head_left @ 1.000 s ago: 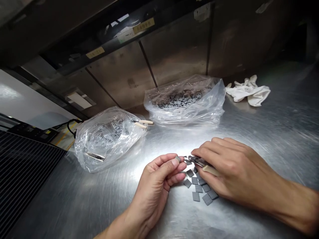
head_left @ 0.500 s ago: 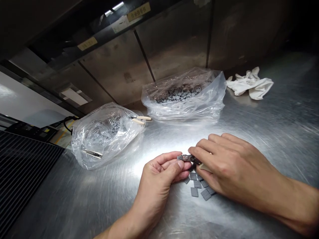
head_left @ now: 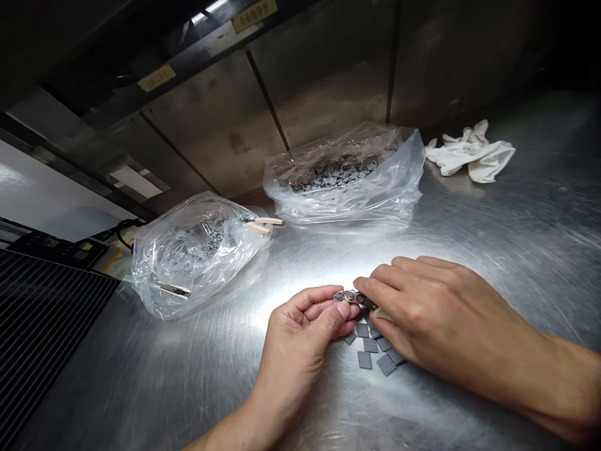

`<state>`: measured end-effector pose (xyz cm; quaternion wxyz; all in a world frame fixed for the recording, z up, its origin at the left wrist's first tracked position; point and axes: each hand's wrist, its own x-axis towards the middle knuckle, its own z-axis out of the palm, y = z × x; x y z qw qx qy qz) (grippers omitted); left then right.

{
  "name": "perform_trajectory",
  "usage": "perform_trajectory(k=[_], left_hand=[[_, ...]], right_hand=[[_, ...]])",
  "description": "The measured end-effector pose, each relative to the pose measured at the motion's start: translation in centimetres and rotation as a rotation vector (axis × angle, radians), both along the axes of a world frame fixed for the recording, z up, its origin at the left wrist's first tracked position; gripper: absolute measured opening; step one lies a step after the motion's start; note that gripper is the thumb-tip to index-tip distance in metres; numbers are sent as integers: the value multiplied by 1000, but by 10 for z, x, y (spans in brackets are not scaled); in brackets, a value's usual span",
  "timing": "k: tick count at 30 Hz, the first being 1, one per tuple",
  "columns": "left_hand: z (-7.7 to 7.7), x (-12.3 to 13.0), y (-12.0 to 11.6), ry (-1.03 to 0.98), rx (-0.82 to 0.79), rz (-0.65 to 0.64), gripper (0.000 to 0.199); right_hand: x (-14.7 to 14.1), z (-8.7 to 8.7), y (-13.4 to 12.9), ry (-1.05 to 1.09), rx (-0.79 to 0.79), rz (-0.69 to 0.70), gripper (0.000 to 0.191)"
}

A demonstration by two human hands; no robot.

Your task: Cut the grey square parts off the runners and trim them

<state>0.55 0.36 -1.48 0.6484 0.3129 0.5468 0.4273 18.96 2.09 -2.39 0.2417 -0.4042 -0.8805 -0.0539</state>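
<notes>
Nearest, the left hand [head_left: 300, 335] and the right hand [head_left: 425, 310] meet over a brushed stainless-steel worktop [head_left: 188, 382]. The left hand's fingers [head_left: 317, 299] are closed in a pinch on a small flat grey tile [head_left: 339, 297], which sits just against the steel jaws of a small pair of cream-handled nippers [head_left: 357, 299]. The right hand's fingers [head_left: 387, 274] are clenched around those nippers. Directly below the hands lies a loose scatter of about a dozen matching flat grey tiles [head_left: 373, 344], separated from one another or slightly overlapping. Farther toward the back edge of the worktop, a crumpled clear plastic bag [head_left: 195, 254] holds more tiles and a metal strip [head_left: 173, 289], with a second cream-handled pair of nippers [head_left: 263, 224] just beside it. Beyond, a second clear plastic bag [head_left: 342, 203] holds many more tiles, so only a small share is out on the steel. Crumpled white cloth gloves [head_left: 469, 153] lie near the back right corner.
</notes>
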Motion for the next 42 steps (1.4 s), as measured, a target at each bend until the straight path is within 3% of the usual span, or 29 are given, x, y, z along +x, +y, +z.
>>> perform_trajectory(k=[10,42], left_hand=[[-1,0,0,8,-7,17,25],[-1,1,-1,31,-10,-22,23]], right_hand=[[1,-1,1,37,-103,6,9],[4,1,0,26,-176,-5,10]])
